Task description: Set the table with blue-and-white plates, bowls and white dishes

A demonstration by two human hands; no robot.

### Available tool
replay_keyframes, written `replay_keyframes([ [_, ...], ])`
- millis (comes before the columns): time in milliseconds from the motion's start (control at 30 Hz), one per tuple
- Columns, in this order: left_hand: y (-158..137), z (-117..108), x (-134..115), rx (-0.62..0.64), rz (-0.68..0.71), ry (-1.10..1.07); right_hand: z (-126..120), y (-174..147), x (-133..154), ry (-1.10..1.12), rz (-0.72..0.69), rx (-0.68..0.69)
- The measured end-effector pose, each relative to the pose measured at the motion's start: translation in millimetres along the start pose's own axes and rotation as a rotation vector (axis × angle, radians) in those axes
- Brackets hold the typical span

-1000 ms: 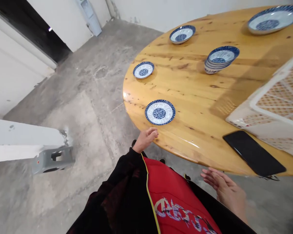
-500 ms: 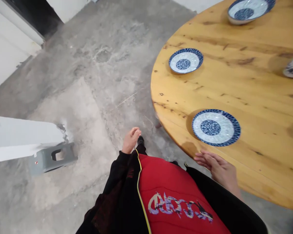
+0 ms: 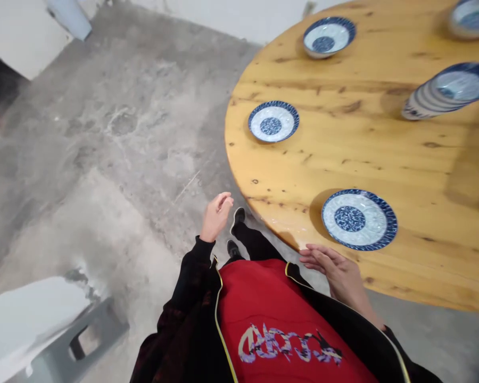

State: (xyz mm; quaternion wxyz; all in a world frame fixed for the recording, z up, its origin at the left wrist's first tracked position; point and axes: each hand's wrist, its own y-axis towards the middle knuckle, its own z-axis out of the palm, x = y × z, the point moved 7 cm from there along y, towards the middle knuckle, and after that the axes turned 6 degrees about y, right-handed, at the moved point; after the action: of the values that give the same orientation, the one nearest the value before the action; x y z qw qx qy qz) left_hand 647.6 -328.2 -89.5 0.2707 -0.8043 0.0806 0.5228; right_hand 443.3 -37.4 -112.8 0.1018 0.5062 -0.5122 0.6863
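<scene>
My left hand (image 3: pixel 217 217) hangs over the floor left of the table edge, holding nothing, its fingers loosely bent. Over the near edge of the round wooden table (image 3: pixel 343 143) is my right hand (image 3: pixel 337 268), empty, with its fingers stretched out. Just beyond those fingers lies a blue-and-white plate (image 3: pixel 359 219), which they do not appear to touch. A second blue-and-white plate (image 3: pixel 273 121) rests near the table's left edge. Behind it stands a shallow blue-rimmed dish (image 3: pixel 329 37).
Farther right stands a stack of blue-rimmed bowls (image 3: pixel 443 91). Another blurred dish (image 3: pixel 473 20) sits at the top right. A grey plastic stool (image 3: pixel 69 343) and a white object (image 3: pixel 35 319) are at lower left on the concrete floor (image 3: pixel 131 133). White walls border the room.
My view has shifted, bringing the bowl stack and a farther dish more into sight. Both hands stay empty; the right appears slightly farther left. My feet show more.
</scene>
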Motion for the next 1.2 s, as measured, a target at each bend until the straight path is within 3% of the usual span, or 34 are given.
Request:
replay_keyframes([
  [233,104,32,-83,0.177,0.219,0.207,60,53,33,0.209,0.015,-0.029],
  [333,153,53,-114,0.257,0.271,0.313,79,85,65,0.299,-0.038,-0.042],
  [400,185,76,-136,0.331,0.326,0.370,77,109,93,0.313,-0.097,-0.079],
  [500,218,118,-171,0.428,0.424,0.421,50,140,138,0.270,-0.219,-0.173],
  [633,245,185,-223,0.553,0.545,0.450,-10,185,196,0.210,-0.339,-0.322],
  [867,304,335,-308,0.641,0.674,0.614,-115,275,271,-0.028,-0.283,-0.637],
  [1033,327,426,-335,0.622,0.725,0.825,-148,321,306,-0.249,-0.214,-0.743],
  [1200,329,480,-344,0.605,0.826,0.970,-160,354,321,-0.360,-0.221,-0.819],
])
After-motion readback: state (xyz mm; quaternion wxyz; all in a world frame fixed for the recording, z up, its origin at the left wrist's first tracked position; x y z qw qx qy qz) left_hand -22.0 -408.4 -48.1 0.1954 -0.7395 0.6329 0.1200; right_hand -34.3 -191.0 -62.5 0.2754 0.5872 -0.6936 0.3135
